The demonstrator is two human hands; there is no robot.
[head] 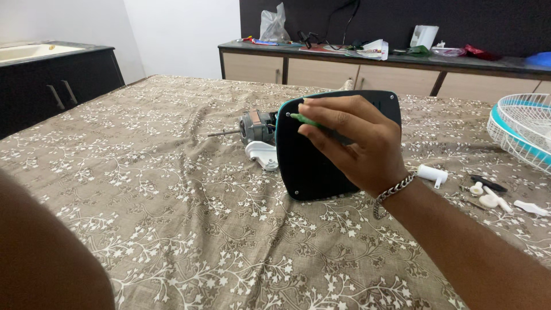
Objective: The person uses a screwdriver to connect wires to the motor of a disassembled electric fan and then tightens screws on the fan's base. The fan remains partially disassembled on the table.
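One hand does the work here: my right hand point(356, 146) pinches a green-handled screwdriver point(313, 122), its tip set at a screw near the upper left corner of the black panel point(313, 172). That panel stands on edge, tilted, on the bed, about mid-frame. My left hand I cannot see; only a blurred forearm point(46, 252) fills the lower left corner, so I cannot tell its state. I judge the job mid-way: the motor point(256, 126) lies bare just behind the panel with a white bracket point(263, 154) touching it, small white parts point(488, 195) lie loose to the right, and the fan grille point(525, 132) sits apart. Everything rests on a brown floral bedspread point(172, 201). Beyond it, a cluttered sideboard point(344, 66) stands against a dark wall.
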